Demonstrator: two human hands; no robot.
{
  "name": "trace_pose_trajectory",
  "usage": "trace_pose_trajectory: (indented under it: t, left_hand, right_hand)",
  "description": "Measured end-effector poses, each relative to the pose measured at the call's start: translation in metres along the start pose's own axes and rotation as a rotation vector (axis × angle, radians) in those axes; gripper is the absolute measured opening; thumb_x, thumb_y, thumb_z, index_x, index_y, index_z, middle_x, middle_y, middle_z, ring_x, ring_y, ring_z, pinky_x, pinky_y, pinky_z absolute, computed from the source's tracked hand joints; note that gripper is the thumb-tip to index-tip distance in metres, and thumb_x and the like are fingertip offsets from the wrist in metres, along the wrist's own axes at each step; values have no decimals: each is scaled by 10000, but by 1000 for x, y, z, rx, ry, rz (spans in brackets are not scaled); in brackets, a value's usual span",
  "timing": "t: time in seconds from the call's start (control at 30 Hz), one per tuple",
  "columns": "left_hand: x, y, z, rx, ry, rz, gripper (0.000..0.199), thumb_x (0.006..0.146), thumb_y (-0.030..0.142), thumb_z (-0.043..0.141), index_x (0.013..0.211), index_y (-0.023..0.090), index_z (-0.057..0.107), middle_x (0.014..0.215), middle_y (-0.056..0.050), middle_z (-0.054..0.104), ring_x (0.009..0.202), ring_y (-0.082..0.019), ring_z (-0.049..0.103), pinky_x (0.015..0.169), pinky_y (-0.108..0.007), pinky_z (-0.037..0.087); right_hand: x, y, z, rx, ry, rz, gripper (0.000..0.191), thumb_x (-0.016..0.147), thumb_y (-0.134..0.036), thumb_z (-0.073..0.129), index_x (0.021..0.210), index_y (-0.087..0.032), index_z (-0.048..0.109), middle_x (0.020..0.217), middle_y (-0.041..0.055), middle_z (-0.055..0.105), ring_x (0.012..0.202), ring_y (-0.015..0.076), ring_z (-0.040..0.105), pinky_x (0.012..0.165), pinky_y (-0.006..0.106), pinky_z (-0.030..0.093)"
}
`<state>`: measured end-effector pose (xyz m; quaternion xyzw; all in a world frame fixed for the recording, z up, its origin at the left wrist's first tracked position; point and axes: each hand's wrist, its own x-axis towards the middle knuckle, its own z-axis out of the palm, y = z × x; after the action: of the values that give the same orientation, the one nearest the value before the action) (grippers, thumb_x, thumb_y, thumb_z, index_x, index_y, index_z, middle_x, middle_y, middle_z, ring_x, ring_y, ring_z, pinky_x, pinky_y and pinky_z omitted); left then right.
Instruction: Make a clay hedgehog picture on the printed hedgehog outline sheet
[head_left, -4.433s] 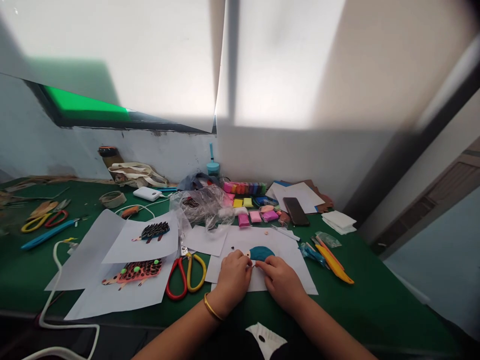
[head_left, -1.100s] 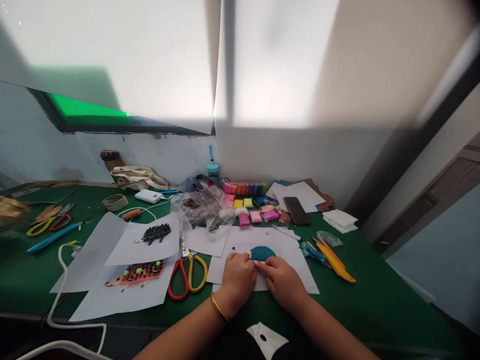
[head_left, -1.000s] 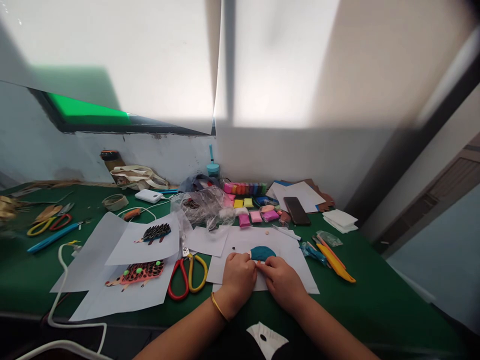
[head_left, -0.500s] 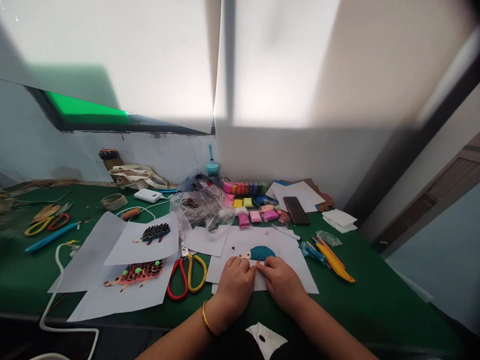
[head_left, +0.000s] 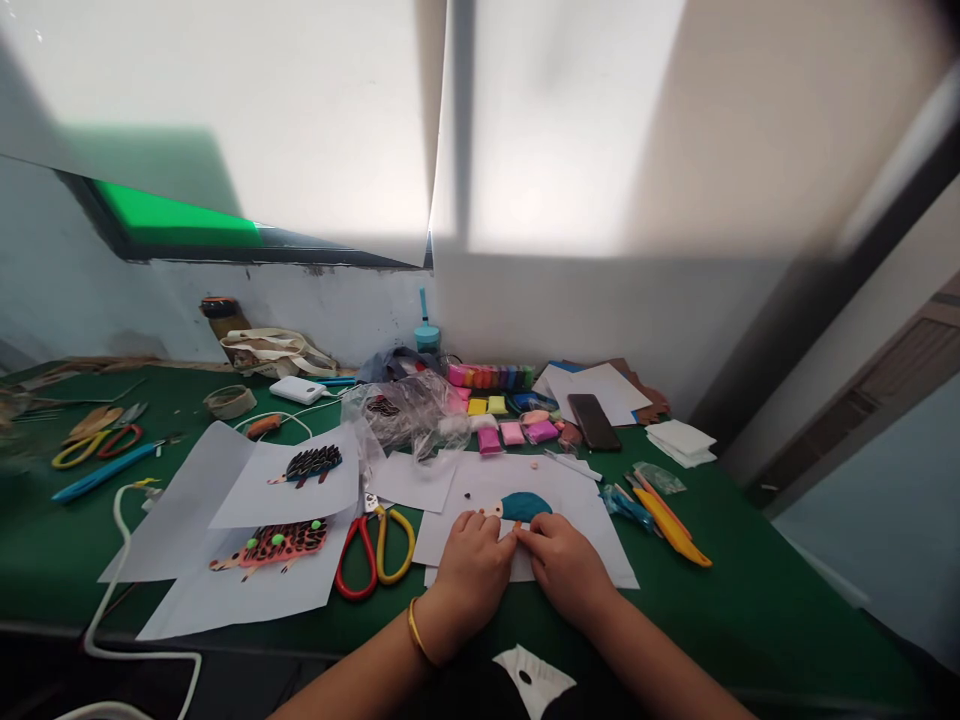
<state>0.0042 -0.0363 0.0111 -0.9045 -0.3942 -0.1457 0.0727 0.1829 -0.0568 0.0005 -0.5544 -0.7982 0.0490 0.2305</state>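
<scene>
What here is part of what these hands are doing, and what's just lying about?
Seems in use:
- blue figure, right by both hands
- white sheet beneath it
- small orange-brown piece at the fingertips
- pink packet, perhaps supplies

Probably just lying about:
- phone
- cloth bag
- tape roll
- dark bottle

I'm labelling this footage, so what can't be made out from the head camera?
In the head view:
- Orange bit between the left hand and right hand: too small to identify.
- Blue shape: lower edge partly hidden by the right hand.
- Nearer scissors: blades hidden by paper or plastic.
- Far-left objects: blurred, cut off by the edge.
</scene>
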Motion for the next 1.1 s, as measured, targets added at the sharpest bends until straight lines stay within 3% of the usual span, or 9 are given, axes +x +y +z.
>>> trace_pose_trajectory:
  t: [0.27, 0.47, 0.6, 0.77, 0.9, 1.1]
  left_hand:
    - [0, -5, -3, -201, -11, -161, 109, 858, 123, 550, 839, 205, 618, 907, -43, 593, 871, -213, 536, 800, -343, 430]
    - [0, -7, -3, -334, 6, -229, 165, 814, 96, 557, 904, 209, 637, 931, -41, 610, 900, -213, 557, 840, -347, 441]
    - [0, -7, -2, -315, 9, -214, 194, 815, 86, 542, 923, 204, 652, 932, -49, 621, 899, -222, 564, 838, -358, 450]
    - [-1, -7, -1, -275, 23, -194, 167, 830, 87, 534, 855, 192, 661, 917, -62, 632, 912, -231, 575, 847, -364, 458]
    - [-1, -7, 0, -248, 31, -178, 169, 845, 91, 529, 829, 192, 664, 878, -59, 626, 870, -221, 571, 824, -358, 462]
    - [-4, -3, -2, -222, 46, -103, 155, 845, 120, 569, 864, 221, 686, 879, -45, 617, 855, -221, 549, 820, -379, 450]
  right_hand:
    - [-1, 3, 2, 12, 19, -16, 332, 880, -108, 490, 1084, -244, 715, 946, 60, 631, 903, 204, 567, 825, 311, 466]
    - [-3, 10, 5, 98, 32, 3, 473, 810, -40, 482, 1185, -246, 683, 1019, 58, 646, 957, 201, 581, 868, 317, 488]
    - [-3, 8, 3, 95, 32, 2, 477, 818, -43, 473, 1199, -247, 675, 1011, 58, 644, 948, 198, 584, 854, 315, 495]
    - [-2, 3, 1, 31, 9, -41, 348, 892, -137, 482, 1127, -259, 706, 967, 62, 634, 912, 214, 578, 825, 345, 498]
    - [-3, 6, 1, 92, 48, -4, 468, 846, -63, 457, 1239, -232, 647, 1039, 74, 636, 953, 212, 591, 855, 348, 507]
    - [-4, 8, -3, 195, 84, 58, 466, 816, -54, 447, 1163, -255, 684, 1032, 52, 641, 950, 201, 612, 861, 344, 519]
